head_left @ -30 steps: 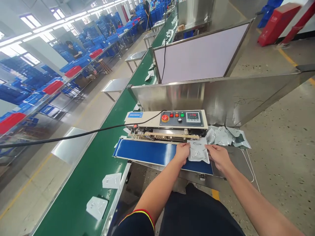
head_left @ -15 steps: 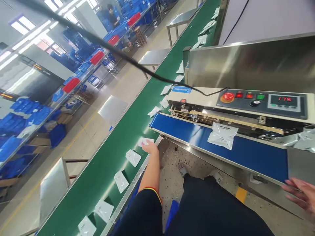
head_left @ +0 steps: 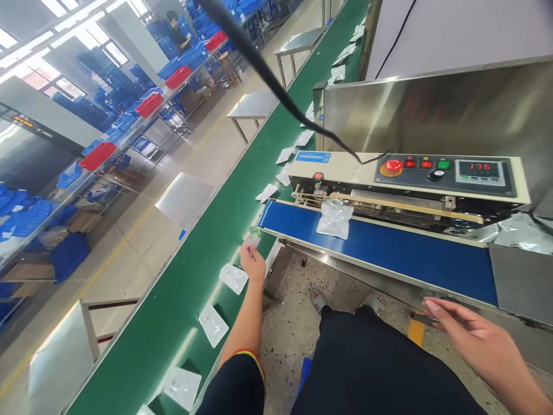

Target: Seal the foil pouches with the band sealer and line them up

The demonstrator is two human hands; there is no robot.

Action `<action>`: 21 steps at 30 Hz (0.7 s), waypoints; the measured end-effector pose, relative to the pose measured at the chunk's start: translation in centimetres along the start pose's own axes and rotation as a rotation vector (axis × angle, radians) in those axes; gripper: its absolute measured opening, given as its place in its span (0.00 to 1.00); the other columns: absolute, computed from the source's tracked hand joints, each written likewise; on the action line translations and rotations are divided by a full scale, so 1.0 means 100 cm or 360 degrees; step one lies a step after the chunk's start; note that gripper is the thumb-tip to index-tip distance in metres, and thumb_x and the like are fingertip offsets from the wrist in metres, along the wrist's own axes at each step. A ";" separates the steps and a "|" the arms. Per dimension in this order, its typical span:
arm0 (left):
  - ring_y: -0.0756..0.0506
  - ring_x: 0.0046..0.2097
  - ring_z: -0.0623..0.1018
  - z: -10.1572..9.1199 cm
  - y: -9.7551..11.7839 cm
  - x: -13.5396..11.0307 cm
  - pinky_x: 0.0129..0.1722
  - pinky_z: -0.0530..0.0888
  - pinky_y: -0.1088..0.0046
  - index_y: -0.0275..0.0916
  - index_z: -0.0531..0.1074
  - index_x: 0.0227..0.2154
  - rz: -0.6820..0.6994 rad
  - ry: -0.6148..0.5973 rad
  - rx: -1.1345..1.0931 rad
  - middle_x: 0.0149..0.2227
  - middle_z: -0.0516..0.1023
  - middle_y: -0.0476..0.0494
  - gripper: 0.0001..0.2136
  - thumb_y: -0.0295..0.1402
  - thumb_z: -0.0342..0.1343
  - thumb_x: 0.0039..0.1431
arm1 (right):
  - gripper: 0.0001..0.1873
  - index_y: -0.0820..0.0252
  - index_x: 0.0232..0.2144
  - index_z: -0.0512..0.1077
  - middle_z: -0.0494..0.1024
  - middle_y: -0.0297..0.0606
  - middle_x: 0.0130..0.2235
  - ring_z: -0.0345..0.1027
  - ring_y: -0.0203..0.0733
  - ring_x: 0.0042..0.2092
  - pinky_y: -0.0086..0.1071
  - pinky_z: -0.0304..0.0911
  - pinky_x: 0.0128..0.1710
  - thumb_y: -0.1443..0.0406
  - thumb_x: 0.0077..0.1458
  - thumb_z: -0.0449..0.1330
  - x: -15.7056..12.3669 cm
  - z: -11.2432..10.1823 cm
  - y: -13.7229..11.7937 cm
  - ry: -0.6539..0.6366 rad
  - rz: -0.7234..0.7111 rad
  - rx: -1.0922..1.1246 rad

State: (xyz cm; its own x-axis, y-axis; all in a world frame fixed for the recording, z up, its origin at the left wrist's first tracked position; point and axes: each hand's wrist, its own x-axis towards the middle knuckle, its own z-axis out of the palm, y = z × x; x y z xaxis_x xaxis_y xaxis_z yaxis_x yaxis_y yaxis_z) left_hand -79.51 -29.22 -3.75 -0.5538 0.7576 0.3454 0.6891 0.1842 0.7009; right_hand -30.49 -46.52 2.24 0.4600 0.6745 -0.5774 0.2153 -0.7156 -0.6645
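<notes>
My left hand (head_left: 253, 263) reaches out over the edge of the green conveyor (head_left: 173, 311) and pinches the corner of a small white pouch (head_left: 254, 237). My right hand (head_left: 469, 340) hovers open and empty below the blue belt (head_left: 410, 256) of the sealing machine (head_left: 345, 167). One sealed clear pouch (head_left: 334, 219) rides on the blue belt at its left end, its top edge in the sealing rail. More white pouches (head_left: 234, 278) lie on the green conveyor close to my left hand.
A pile of silver pouches (head_left: 518, 233) sits on the steel tray at the machine's right end. A black cable (head_left: 276, 86) hangs across to the control panel (head_left: 444, 170). Steel tables and blue and red crates line the aisle on the left, where a person stands far off.
The pouch on the blue belt has travelled left along the sealing rail. My left hand has closed on a pouch at the conveyor's edge. My right hand has come further into view.
</notes>
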 end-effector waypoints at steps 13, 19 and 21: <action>0.39 0.42 0.85 0.055 0.255 -0.150 0.47 0.82 0.63 0.43 0.86 0.46 0.0586 -0.1319 -0.1009 0.41 0.89 0.37 0.19 0.50 0.54 0.77 | 0.30 0.56 0.41 0.87 0.89 0.46 0.44 0.83 0.54 0.44 0.41 0.79 0.45 0.38 0.64 0.63 0.033 0.001 -0.086 0.0002 -0.1067 0.0280; 0.45 0.32 0.76 0.134 0.314 -0.231 0.34 0.74 0.71 0.38 0.86 0.39 0.0056 -0.1986 -0.0939 0.31 0.83 0.43 0.21 0.50 0.57 0.73 | 0.31 0.58 0.34 0.86 0.86 0.45 0.32 0.78 0.50 0.31 0.38 0.73 0.33 0.37 0.54 0.65 0.066 -0.060 -0.018 0.0513 -0.0607 0.0343; 0.45 0.31 0.74 0.165 0.329 -0.257 0.32 0.73 0.72 0.36 0.86 0.38 -0.0155 -0.2163 -0.0905 0.29 0.81 0.44 0.21 0.51 0.59 0.70 | 0.31 0.58 0.32 0.86 0.85 0.45 0.30 0.78 0.51 0.31 0.38 0.72 0.32 0.37 0.50 0.65 0.080 -0.077 -0.002 0.0632 -0.0477 0.0378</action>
State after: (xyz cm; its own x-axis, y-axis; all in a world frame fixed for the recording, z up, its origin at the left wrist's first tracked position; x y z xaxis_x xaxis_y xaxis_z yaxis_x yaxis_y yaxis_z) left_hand -34.88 -32.29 0.13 0.4883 0.8086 -0.3281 0.2259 0.2461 0.9426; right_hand -20.21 -42.36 1.42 0.7082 0.6891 -0.1537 0.2076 -0.4113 -0.8875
